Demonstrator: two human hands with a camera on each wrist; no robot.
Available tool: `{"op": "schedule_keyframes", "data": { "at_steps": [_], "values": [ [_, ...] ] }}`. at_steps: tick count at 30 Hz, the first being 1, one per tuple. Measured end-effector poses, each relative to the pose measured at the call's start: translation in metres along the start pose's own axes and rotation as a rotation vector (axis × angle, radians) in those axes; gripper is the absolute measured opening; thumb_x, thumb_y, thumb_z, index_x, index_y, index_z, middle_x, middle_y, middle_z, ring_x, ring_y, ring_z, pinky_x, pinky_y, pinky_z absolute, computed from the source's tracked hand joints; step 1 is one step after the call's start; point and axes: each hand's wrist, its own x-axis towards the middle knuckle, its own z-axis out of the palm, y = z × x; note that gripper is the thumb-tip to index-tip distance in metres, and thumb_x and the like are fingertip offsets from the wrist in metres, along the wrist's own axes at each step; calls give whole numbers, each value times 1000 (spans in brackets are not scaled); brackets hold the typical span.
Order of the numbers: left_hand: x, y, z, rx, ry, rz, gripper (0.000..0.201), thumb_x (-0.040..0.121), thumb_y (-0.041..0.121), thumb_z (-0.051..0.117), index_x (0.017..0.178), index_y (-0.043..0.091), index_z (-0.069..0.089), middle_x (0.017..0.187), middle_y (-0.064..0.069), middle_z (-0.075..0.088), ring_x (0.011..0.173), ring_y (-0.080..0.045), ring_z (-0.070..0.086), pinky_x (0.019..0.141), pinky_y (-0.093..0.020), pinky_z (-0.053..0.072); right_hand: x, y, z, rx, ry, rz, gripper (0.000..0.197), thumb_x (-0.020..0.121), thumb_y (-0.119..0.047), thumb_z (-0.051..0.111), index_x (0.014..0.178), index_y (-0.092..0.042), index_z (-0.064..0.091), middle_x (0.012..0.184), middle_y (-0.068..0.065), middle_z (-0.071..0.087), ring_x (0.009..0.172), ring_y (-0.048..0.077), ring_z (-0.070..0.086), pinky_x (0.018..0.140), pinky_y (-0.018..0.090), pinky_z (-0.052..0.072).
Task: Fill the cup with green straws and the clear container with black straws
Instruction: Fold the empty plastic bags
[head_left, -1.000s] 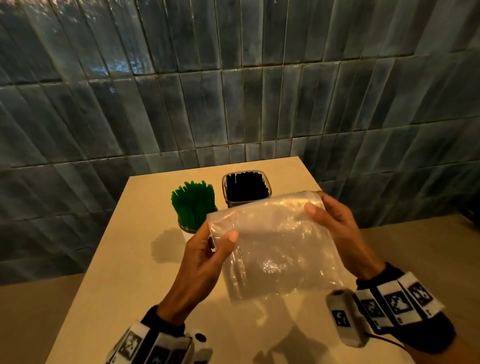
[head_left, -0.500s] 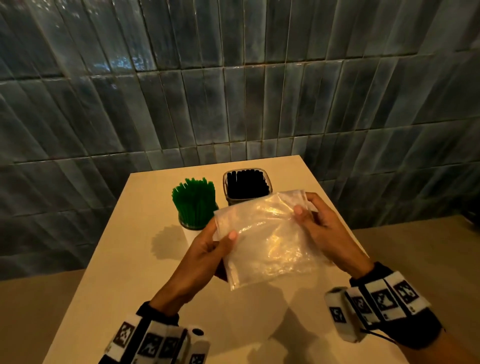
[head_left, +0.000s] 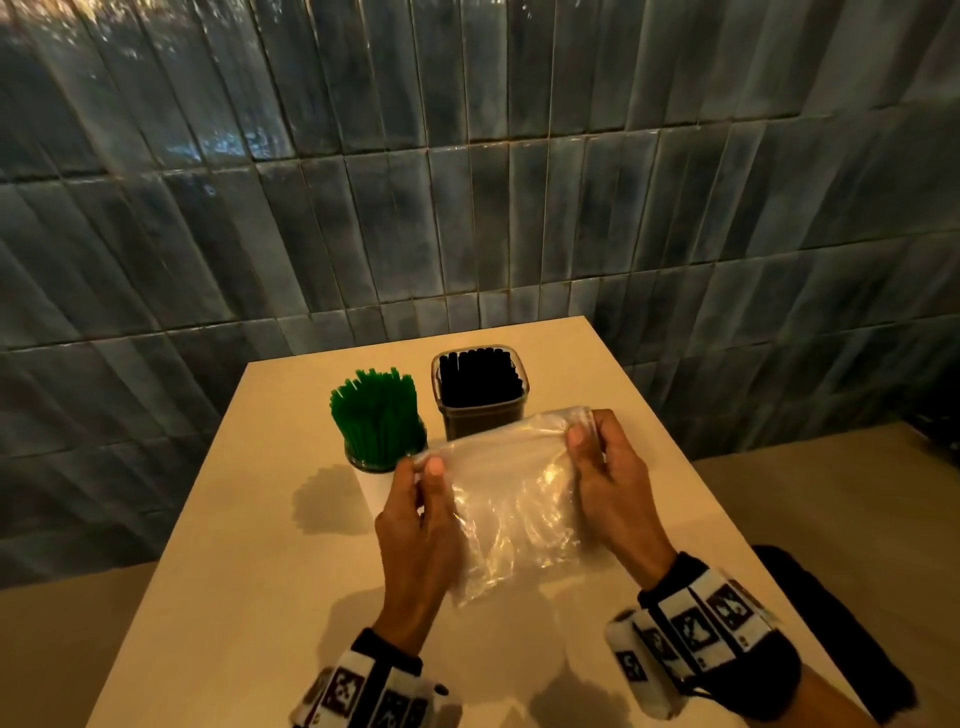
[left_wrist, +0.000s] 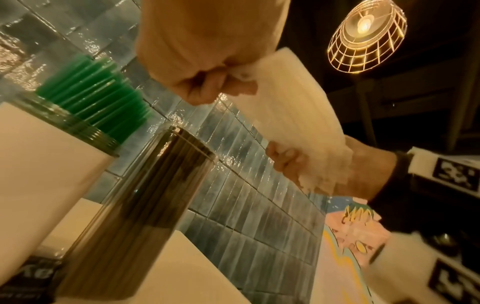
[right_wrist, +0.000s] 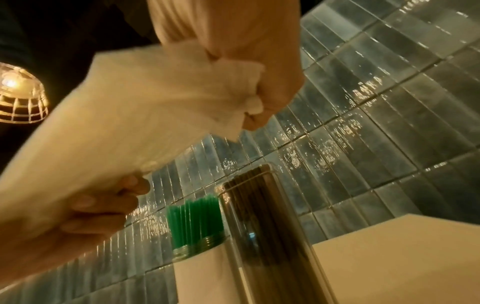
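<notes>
Green straws (head_left: 376, 415) stand bunched in a white cup (head_left: 378, 488) at the back of the table (head_left: 249, 571). Beside it on the right, black straws (head_left: 478, 376) fill a clear square container (head_left: 480, 415). Both hands hold an empty clear plastic bag (head_left: 511, 512) above the table, in front of the two holders. My left hand (head_left: 423, 470) pinches the bag's top left corner. My right hand (head_left: 584, 441) pinches the bunched top right corner. In the wrist views the bag (left_wrist: 293, 107) (right_wrist: 130, 107) stretches between the curled fingers, with the green straws (left_wrist: 96, 90) (right_wrist: 194, 222) and the container (left_wrist: 145, 201) (right_wrist: 265, 236) behind it.
A dark tiled wall (head_left: 467, 182) rises right behind the table. A floor or bench surface (head_left: 857, 519) lies beyond the table's right edge. A wire-caged lamp (left_wrist: 366, 35) hangs overhead.
The bag has come down from upright to lower and flatter, and both hands have drawn nearer together, bunching its top edge. My view has tilted slightly.
</notes>
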Motion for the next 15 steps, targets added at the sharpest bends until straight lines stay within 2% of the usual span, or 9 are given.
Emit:
{"op": "schedule_keyframes", "data": {
  "at_steps": [2,4,6,7,9,10,12,13,15],
  "values": [
    [3,-7,-7,12,-62,-90,18,84,46,47,93,32,42,82,8,61,76,-10,63,62,-20,50,6,-2,-5,6,-23,-33,6,96,-25,46,98,-30,45,81,-7,60,68,5,56,62,16,45],
    [7,-10,-19,91,-130,-61,49,72,54,70,99,36,32,100,14,59,90,-10,62,76,-27,51,12,-6,-17,46,-127,-36,19,93,-22,52,105,-32,41,83,-1,63,69,7,58,62,15,47],
    [13,-3,-27,188,-383,-3,78,58,63,76,114,45,25,118,23,48,103,3,53,88,-17,43,12,-13,-27,6,-333,-69,27,91,-17,57,110,-31,43,90,-2,65,76,3,63,68,16,50],
    [15,4,-27,228,-575,-7,81,57,63,77,118,51,25,120,26,48,103,6,52,89,-13,42,10,-16,-28,-39,-443,-82,28,90,-16,58,110,-31,46,95,-6,65,82,1,64,71,16,51],
    [16,12,-20,276,-869,-34,62,62,58,76,116,51,45,111,22,61,96,3,61,88,-21,51,3,-24,-26,-100,-544,-87,26,90,-18,60,109,-33,49,101,-9,65,91,2,64,77,20,54],
    [15,14,-16,264,-903,-61,46,66,54,76,108,44,57,103,16,68,91,0,65,85,-29,55,1,-28,-25,-130,-525,-115,27,89,-23,61,110,-35,49,103,-9,66,94,3,64,80,25,55],
    [13,15,-10,175,-782,-120,26,73,41,75,94,26,69,89,3,73,78,-10,70,76,-37,58,1,-33,-28,-193,-393,-151,46,80,-40,68,118,-43,43,114,-13,61,106,4,58,93,35,51],
    [12,14,-8,143,-688,-135,21,75,36,74,90,22,69,85,-2,74,74,-13,70,72,-36,59,0,-33,-31,-210,-305,-149,66,71,-50,72,125,-48,34,126,-16,53,117,4,51,101,35,44],
    [9,14,-6,89,-527,-136,14,77,32,73,88,25,67,83,2,72,73,-7,69,62,-23,57,-7,-29,-36,-149,-163,-56,106,50,-60,79,131,-59,11,149,-14,26,136,9,29,110,36,31]
  ]
}}
